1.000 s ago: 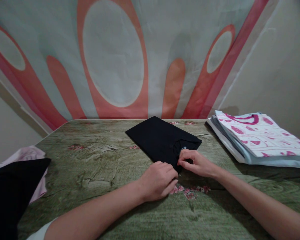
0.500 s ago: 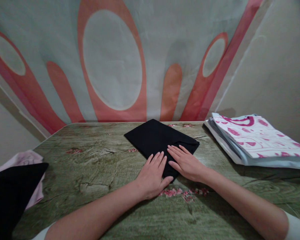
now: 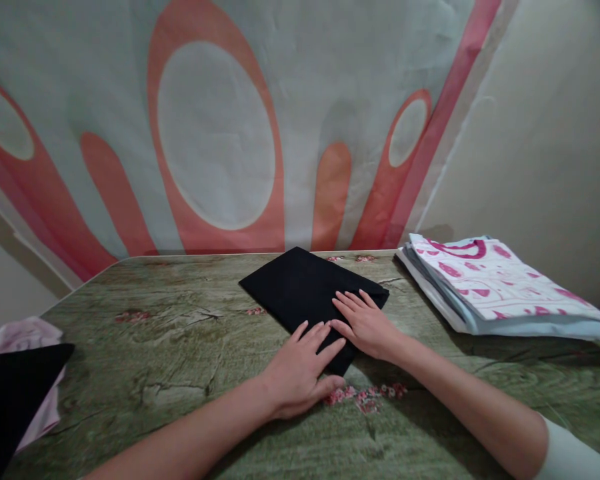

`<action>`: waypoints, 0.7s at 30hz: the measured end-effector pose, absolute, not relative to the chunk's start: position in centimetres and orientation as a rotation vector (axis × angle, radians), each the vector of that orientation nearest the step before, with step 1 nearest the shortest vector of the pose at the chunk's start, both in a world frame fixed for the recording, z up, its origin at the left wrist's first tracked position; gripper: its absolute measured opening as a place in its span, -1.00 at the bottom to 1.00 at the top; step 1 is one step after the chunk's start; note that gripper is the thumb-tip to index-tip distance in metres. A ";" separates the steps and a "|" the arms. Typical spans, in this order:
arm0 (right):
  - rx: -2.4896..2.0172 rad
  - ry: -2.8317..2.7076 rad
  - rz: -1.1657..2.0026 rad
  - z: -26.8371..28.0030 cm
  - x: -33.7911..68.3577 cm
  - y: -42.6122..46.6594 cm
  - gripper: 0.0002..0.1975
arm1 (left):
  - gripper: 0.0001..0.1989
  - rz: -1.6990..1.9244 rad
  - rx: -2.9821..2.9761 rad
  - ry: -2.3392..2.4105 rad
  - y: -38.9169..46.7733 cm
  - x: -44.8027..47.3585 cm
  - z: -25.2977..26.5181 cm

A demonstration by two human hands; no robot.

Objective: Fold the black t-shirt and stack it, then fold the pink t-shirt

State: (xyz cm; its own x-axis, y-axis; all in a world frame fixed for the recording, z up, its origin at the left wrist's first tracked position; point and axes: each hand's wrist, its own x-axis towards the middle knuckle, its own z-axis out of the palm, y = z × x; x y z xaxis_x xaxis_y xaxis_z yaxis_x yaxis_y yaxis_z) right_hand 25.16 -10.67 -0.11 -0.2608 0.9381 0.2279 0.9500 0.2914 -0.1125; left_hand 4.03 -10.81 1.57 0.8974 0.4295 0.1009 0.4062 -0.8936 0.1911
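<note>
A folded black garment [image 3: 300, 287] lies flat on the table, turned cornerwise to me; its exact kind cannot be made out. My left hand [image 3: 303, 370] rests on its near left edge, fingers stretched out and the thumb over the tabletop. On the near right part of the cloth lies my right hand [image 3: 363, 323], palm down with the fingers extended. The two hands almost meet, the right thumb close to the left fingertips. Parts of the garment's near edges are hidden under them.
At the right stands a stack of folded clothes [image 3: 510, 287], topped by a white shirt with pink print. Another black cloth [image 3: 17, 393] lies over a pale pink garment [image 3: 17, 337] at the left edge. Behind the wood-patterned table [image 3: 165, 360] hangs a patterned sheet [image 3: 300, 127].
My left hand's fingers have spread and slid slightly down toward the near edge of the black garment. My right hand stays nearly in place. The whole view has shifted a little.
</note>
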 end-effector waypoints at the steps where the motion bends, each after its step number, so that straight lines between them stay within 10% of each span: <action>1: -1.752 -2.278 -0.090 0.0 25.3 -10.6 -0.45 | -0.46 0.224 2.886 0.647 -10.7 4.1 1.7; 21: -2.209 -2.206 0.137 -1.1 33.5 -9.6 -0.24 | -0.51 0.135 2.918 0.712 -8.4 3.5 1.2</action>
